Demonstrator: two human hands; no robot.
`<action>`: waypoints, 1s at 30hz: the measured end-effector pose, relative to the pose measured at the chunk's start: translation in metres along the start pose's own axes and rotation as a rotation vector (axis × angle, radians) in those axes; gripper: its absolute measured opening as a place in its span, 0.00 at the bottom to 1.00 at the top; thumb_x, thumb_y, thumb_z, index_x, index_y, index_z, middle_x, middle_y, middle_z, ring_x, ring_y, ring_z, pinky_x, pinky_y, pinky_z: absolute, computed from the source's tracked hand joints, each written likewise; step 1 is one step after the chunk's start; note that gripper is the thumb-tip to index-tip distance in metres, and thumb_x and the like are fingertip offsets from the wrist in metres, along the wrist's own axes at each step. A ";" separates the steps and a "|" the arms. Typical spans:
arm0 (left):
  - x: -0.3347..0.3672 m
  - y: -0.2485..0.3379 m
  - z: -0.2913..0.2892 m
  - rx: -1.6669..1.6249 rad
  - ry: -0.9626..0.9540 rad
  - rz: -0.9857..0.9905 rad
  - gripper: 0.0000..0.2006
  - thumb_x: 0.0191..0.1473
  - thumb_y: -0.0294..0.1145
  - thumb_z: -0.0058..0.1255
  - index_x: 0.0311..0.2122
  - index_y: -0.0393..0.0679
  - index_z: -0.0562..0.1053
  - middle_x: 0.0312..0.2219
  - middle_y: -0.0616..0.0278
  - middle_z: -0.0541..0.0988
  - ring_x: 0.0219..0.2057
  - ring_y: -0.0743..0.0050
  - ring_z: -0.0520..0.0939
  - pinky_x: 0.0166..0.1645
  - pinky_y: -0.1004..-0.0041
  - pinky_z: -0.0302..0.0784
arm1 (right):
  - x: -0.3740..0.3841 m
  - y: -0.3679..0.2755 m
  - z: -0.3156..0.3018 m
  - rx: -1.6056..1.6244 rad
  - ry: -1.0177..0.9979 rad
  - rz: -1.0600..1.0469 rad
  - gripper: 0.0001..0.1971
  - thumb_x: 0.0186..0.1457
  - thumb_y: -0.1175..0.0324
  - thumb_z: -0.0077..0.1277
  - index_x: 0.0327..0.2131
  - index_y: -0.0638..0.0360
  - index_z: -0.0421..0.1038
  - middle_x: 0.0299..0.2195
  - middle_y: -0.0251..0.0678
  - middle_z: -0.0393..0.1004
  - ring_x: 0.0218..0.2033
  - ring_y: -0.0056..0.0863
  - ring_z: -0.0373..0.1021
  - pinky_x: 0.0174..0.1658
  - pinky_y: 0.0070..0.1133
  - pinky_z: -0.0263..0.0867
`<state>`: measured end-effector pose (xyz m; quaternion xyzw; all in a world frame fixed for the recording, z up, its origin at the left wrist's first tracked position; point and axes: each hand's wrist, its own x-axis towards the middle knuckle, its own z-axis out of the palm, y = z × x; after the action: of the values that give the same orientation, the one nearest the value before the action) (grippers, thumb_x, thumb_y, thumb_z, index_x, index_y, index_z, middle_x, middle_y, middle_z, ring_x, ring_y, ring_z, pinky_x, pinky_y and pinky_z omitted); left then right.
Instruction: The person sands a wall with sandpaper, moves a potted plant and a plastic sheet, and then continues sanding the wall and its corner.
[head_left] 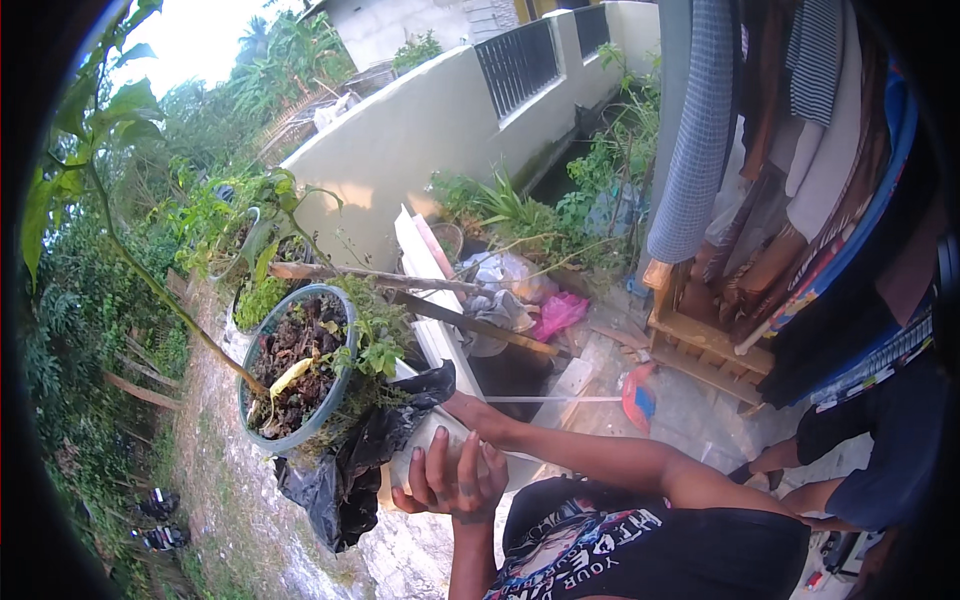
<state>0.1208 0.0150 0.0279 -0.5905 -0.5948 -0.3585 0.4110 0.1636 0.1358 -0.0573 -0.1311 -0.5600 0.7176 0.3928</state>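
My left hand [465,475], coming up from the lower edge, has its fingers curled against a pale grey object [405,468] whose kind I cannot make out. My right arm reaches across from the right, above the left hand. The right hand [462,406] is at the rim of a crumpled black plastic bag [350,490], its fingers hidden. Left of the bag, a round grey-green pot [349,345] of dark soil holds a tall-stemmed plant [190,325] and a yellowish piece [292,376] lying on the soil. Low green leaves stand between the pot and my hands.
Wooden sticks [375,277] and a white board [425,310] lie beyond the pot. A pink plastic bag [560,315] and rubble lie nearby. Clothes [700,130] hang over a wooden rack [705,360] at right. Another person's legs [840,435] show there. A pale wall [390,135] runs behind.
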 end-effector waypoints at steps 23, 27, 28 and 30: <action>0.000 -0.079 -0.032 -0.542 -0.141 0.244 0.19 0.54 0.47 0.57 0.50 0.57 0.76 0.57 0.60 0.74 0.58 0.57 0.72 0.59 0.57 0.62 | -0.050 -0.028 0.045 -0.370 0.512 0.056 0.20 0.69 0.54 0.39 0.53 0.57 0.69 0.47 0.34 0.77 0.44 0.24 0.76 0.47 0.24 0.73; -0.007 -0.077 -0.023 -0.542 -0.034 0.245 0.17 0.53 0.46 0.58 0.47 0.56 0.77 0.55 0.61 0.76 0.56 0.58 0.73 0.59 0.58 0.62 | -0.055 -0.051 0.066 -0.071 0.640 0.080 0.22 0.70 0.50 0.36 0.51 0.57 0.70 0.43 0.34 0.77 0.42 0.24 0.75 0.46 0.22 0.72; -0.009 -0.076 -0.024 -0.545 -0.035 0.243 0.17 0.53 0.46 0.58 0.47 0.56 0.77 0.55 0.61 0.76 0.56 0.58 0.73 0.59 0.58 0.62 | -0.061 -0.039 0.063 -0.073 0.643 0.082 0.22 0.70 0.50 0.36 0.51 0.57 0.70 0.43 0.34 0.77 0.42 0.24 0.75 0.46 0.22 0.72; -0.010 -0.075 -0.024 -0.495 0.003 0.240 0.16 0.53 0.47 0.58 0.46 0.57 0.77 0.54 0.63 0.77 0.55 0.59 0.74 0.59 0.59 0.62 | -0.071 -0.007 0.056 -0.717 0.647 -0.072 0.23 0.70 0.49 0.35 0.51 0.57 0.70 0.44 0.34 0.76 0.43 0.24 0.74 0.47 0.22 0.69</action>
<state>0.0477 -0.0148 0.0329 -0.7387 -0.4144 -0.4426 0.2945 0.1780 0.0466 -0.0502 -0.4552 -0.6252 0.3876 0.5016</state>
